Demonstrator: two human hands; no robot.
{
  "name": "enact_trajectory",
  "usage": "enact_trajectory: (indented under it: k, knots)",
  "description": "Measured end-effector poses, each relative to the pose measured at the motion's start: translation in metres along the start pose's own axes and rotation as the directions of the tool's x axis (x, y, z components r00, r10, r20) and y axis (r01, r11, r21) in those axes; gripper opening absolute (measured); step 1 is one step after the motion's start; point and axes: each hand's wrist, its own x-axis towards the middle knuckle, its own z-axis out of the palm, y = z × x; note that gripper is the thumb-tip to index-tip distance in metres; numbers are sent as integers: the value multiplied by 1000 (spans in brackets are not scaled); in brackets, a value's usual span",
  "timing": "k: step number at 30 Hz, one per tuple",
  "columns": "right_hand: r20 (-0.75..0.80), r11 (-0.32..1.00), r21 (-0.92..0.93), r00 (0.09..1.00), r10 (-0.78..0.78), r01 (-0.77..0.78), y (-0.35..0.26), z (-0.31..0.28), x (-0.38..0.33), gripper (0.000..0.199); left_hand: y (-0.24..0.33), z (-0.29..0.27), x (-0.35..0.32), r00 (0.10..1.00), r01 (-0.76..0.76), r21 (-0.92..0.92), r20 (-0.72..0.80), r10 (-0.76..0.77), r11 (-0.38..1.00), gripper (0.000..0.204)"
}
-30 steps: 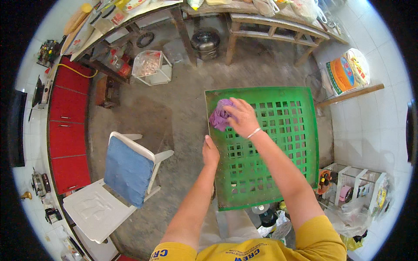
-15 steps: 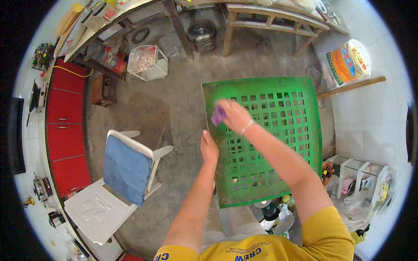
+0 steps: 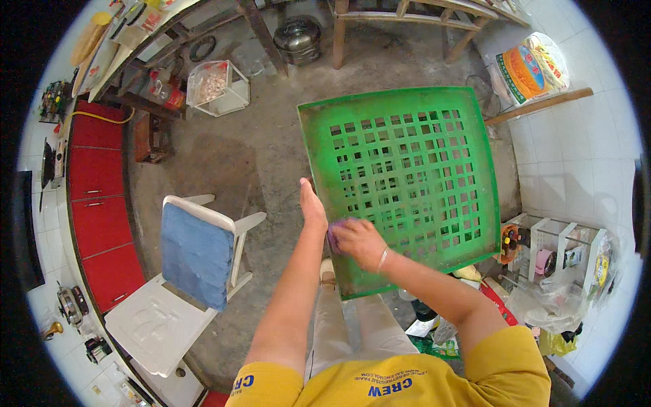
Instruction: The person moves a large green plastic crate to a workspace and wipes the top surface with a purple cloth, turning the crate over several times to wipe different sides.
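Note:
A large green plastic grid panel (image 3: 413, 178), with a raised rim, rows of square holes and dark grime, is held up at a tilt before me. My left hand (image 3: 312, 205) is at its left edge, thumb along the side; the other fingers are mostly hidden by the panel. Pressed on the solid border at the near left is my right hand (image 3: 361, 243), closed over a purple cloth (image 3: 333, 237). Only a bit of that cloth shows past the fingers.
On the left stands a white plastic chair (image 3: 152, 324) with a blue cloth (image 3: 196, 252) over its back, beside red cabinets (image 3: 98, 169). A white rack (image 3: 563, 251) and bags are on the right. Farther off are a white bin (image 3: 218, 89), a metal pot (image 3: 297, 39) and a printed sack (image 3: 529, 70).
My right hand has moved the purple cloth down along the panel's left border toward me. The panel and the background sit higher in the view, and my left hand still holds the edge.

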Motion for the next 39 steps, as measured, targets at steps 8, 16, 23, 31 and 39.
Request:
enact_trajectory:
  k: [8,16,23,31,39]
  knots:
    - [-302,970,230,942,145,-76,15,-20,0,27,16,9,49,962,-260,499,57,268,827,56]
    - [-366,862,78,790,492,-501,-24,35,45,25,30,27,30,899,-435,623,260,352,650,58]
    - [43,853,182,870,491,-490,-91,38,-79,24,23,22,45,893,-404,687,155,422,604,55]
    - [-461,591,312,425,779,-744,-64,-7,-119,24,37,34,19,907,-395,710,200,370,583,57]
    - [-552,392,122,265,791,-912,-78,66,-117,34,26,28,36,928,-342,738,169,332,581,58]
